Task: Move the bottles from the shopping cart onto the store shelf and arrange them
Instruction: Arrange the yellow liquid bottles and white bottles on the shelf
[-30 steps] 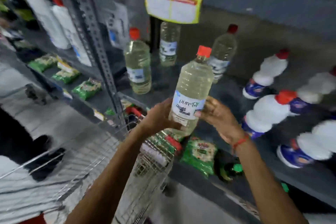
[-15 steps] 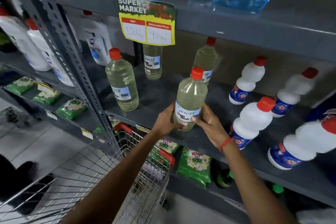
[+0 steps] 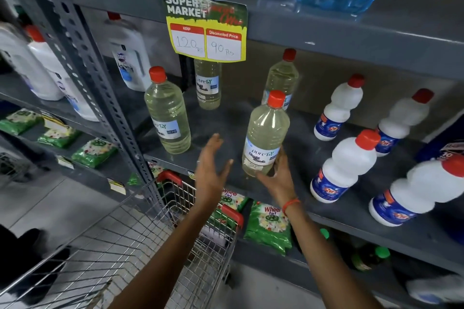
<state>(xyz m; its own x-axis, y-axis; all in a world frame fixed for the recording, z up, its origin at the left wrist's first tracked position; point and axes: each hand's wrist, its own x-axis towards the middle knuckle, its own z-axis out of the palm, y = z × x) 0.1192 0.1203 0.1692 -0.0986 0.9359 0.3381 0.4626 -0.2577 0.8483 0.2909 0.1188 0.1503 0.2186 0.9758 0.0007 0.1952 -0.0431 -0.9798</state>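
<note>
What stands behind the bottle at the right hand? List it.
Behind the front bottle, steadied by the right hand, stands another clear bottle with a red cap; its lower part and label are mostly covered.

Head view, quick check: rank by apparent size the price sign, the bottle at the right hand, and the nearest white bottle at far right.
1. Nearest white bottle, likely inflated by closeness and lens stretch.
2. Price sign and the clear bottle at the right hand: too alike to rank.
</note>
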